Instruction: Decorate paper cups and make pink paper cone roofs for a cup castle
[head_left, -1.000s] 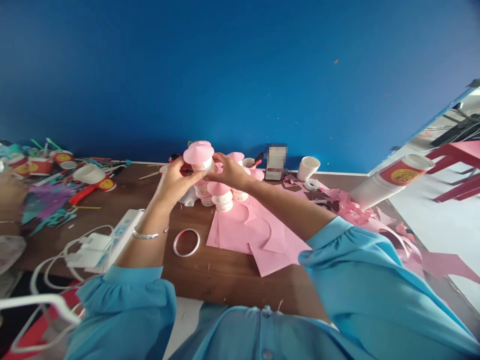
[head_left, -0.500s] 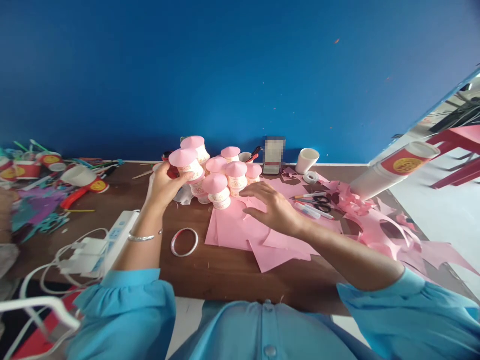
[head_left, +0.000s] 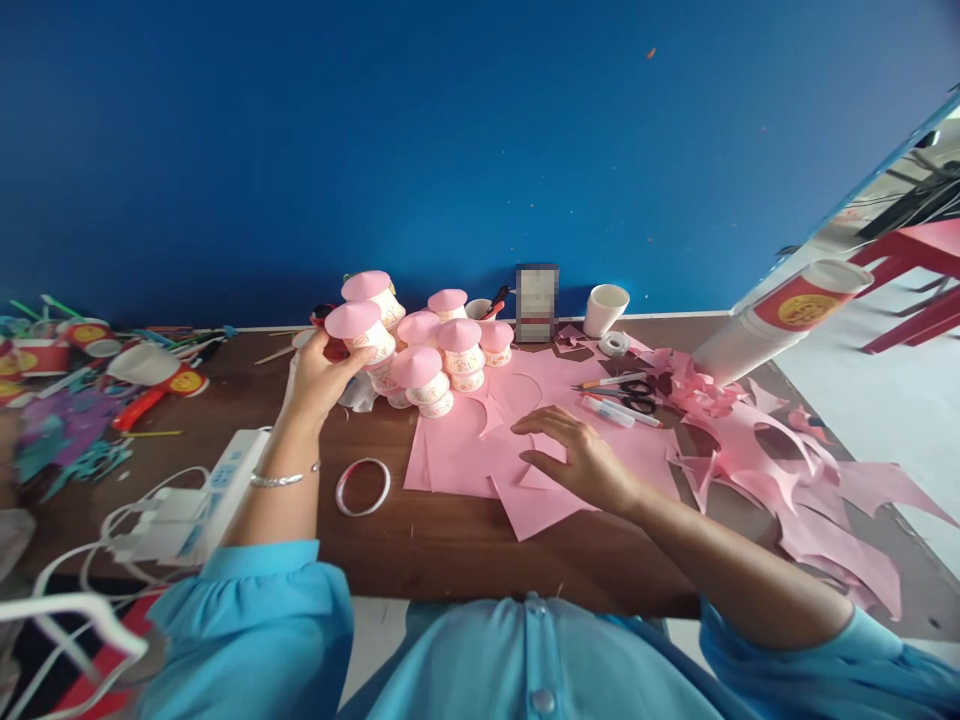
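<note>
My left hand (head_left: 321, 368) is wrapped around a paper-cup tower (head_left: 375, 345) topped by a pink paper cone (head_left: 352, 320). Close beside it stand several more cup towers (head_left: 433, 395) with patterned cups and pink cone roofs, grouped together. My right hand (head_left: 581, 455) hovers over the pink paper sheets (head_left: 461, 470), its fingers apart and holding nothing. Scissors (head_left: 637, 392) and marker pens (head_left: 611, 410) lie on the paper to the right of that hand. In front of the towers a roll of tape (head_left: 363, 487) rests on the brown table.
A white power strip (head_left: 234, 485) with cables lies left of my arm. Further left are a cup with a red piece (head_left: 154, 370) and craft scraps (head_left: 71, 420). Pink offcuts (head_left: 780, 440) and a tall cup stack (head_left: 780, 320) fill the right. A white cup (head_left: 606, 310) stands by the wall.
My right hand has drawn back from beside the cup towers, toward me and to the right. My left hand keeps its hold on the tower. The view has shifted slightly.
</note>
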